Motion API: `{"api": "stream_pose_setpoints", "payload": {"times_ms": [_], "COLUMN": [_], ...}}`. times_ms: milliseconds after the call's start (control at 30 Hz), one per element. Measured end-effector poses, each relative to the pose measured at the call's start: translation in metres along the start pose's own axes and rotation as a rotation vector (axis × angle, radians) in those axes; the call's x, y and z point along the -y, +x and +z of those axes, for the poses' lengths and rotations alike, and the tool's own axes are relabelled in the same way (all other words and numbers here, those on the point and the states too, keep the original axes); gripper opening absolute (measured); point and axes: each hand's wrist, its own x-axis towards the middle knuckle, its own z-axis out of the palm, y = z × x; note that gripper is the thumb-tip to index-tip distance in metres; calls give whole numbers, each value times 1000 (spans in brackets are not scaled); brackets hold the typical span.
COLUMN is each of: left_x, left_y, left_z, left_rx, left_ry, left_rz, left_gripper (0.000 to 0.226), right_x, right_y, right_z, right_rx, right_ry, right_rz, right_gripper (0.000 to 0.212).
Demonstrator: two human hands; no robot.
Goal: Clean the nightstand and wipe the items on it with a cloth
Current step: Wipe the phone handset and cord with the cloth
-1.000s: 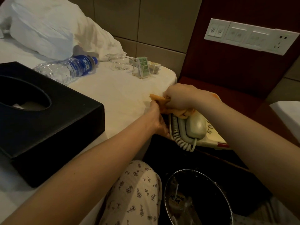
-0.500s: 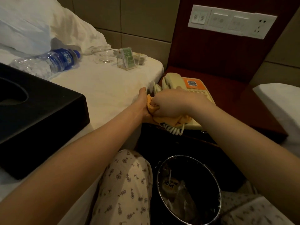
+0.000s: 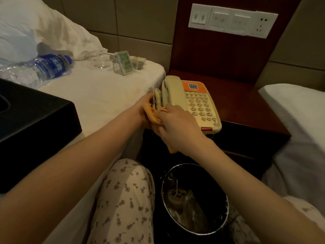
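A cream telephone (image 3: pixel 193 101) with an orange label sits on the dark red nightstand (image 3: pixel 246 103), its handset in the cradle on the left side. The coiled cord (image 3: pixel 157 98) hangs by the phone's left edge. An orange cloth (image 3: pixel 153 115) is bunched between my hands at the cord. My left hand (image 3: pixel 144 107) grips the cloth beside the cord. My right hand (image 3: pixel 174 124) holds the cloth from the right, fingers curled round it, and covers the phone's near left corner.
The bed (image 3: pixel 98 95) on the left carries a water bottle (image 3: pixel 42 69), a black tissue box (image 3: pixel 31 127), a glass ashtray (image 3: pixel 101 61), a card holder (image 3: pixel 124 63) and a small dish (image 3: pixel 139 61). A black bin (image 3: pixel 195 199) stands below the nightstand. Another bed (image 3: pixel 299 120) lies right.
My hands and the cloth have slid off the handset toward the phone's near left side and onto the cord. The keypad and handset now show. The view has shifted as my head moved.
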Motion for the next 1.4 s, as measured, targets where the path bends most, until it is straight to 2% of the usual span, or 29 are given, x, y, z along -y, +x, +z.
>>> {"api": "stream_pose_setpoints", "payload": {"times_ms": [100,133,200,267,400,500,733,833,967,1100,1233,1333,1400], "left_x": [2,1,1,4,10,13,16,16,15,19,18,17,17], "left_y": [-1,-4,-10,-11,-2,3,18,21,22,29,32,33,33], "left_z": [2,5,11,17,17,17,12,9,6,2,3,3,3], "left_rx": [8,-13,13,47,4,1,-27,-9,-25,-59,-93,-81,-78], "left_ry": [88,90,111,113,86,59,23,79,108,185,159,155,158], "left_rz": [-11,-1,-5,15,55,55,58,41,56,61,81,67,66], "left_gripper": [33,34,41,45,44,46,40,36,41,58,57,45,40], "right_x": [-19,-27,-40,-46,-55,-68,-103,-89,-54,-57,-86,-113,-122], "right_y": [-8,-7,-4,-4,-13,-17,-13,-1,9,7,9,13,20], "right_z": [-2,-1,2,10,23,19,4,5,22,27,8,-6,-10], "right_rx": [-297,-393,-467,-437,-300,-261,-332,-325,-223,-230,-362,-435,-489], "right_ry": [444,530,611,544,185,97,93,100,24,-43,98,120,191], "right_rz": [200,302,475,548,506,527,763,690,509,468,579,688,659], "right_gripper": [14,13,17,14,31,34,30,36,40,38,38,44,49]}}
